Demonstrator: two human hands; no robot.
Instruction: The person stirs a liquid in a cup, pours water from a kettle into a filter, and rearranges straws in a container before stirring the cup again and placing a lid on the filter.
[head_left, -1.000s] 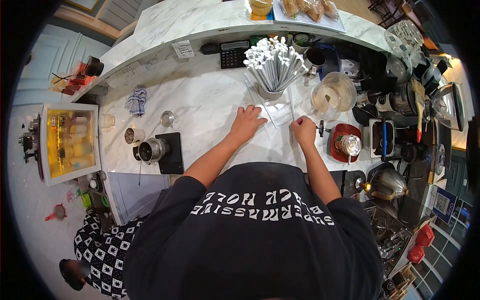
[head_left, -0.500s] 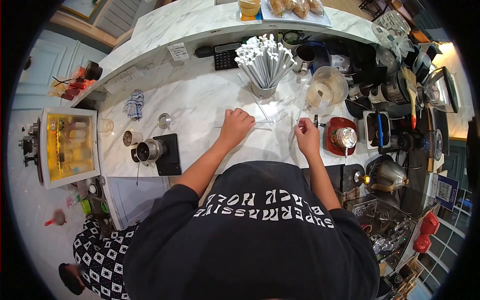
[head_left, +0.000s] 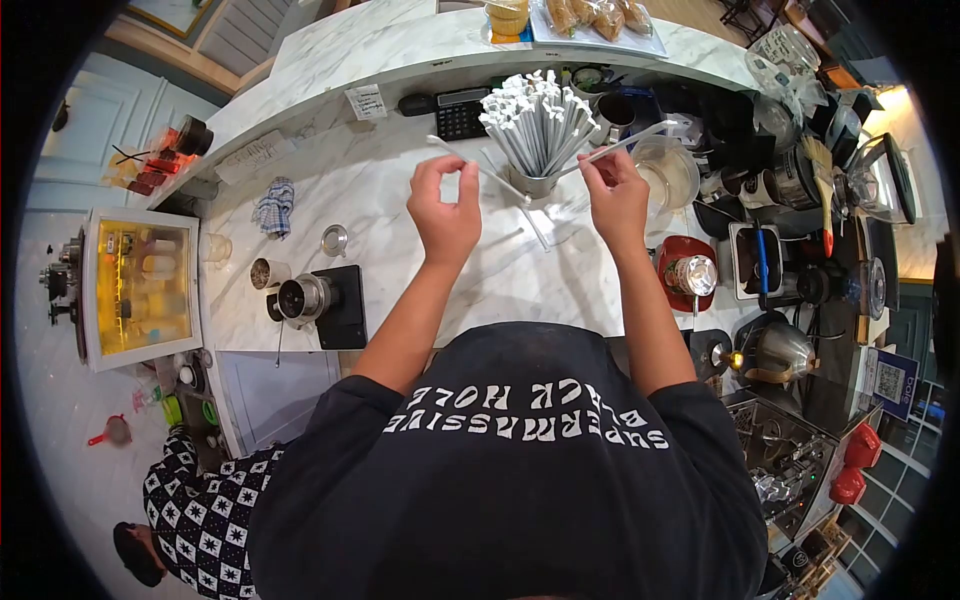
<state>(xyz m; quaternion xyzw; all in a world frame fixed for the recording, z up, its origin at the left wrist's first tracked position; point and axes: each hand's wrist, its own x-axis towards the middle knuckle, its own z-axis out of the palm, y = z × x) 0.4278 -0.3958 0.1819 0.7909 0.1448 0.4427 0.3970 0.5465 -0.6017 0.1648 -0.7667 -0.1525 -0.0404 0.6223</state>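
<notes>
My left hand (head_left: pixel 445 210) is raised over the counter, thumb and fingertips pinched on a thin white straw (head_left: pixel 497 181) that slants down to the right. On the other side, my right hand (head_left: pixel 615 200) pinches another pale straw (head_left: pixel 640 139), which points up to the right. Between and beyond my hands stands a small metal cup (head_left: pixel 536 187) packed with several upright paper-wrapped straws (head_left: pixel 535 125). A loose straw (head_left: pixel 538 230) lies on the marble in front of the cup.
Right of my right hand are a clear plastic tub (head_left: pixel 672 180) and a red tray (head_left: pixel 672 252) holding a foil-topped container (head_left: pixel 695 274). To the left are a black scale (head_left: pixel 347 305), a metal pot (head_left: pixel 303 297) and a checkered cloth (head_left: pixel 274 208). A person (head_left: pixel 205 500) is at lower left.
Both hands have lifted from the counter and moved forward towards the cup. Each now holds a straw raised in the air; the left hand was lying on the counter before.
</notes>
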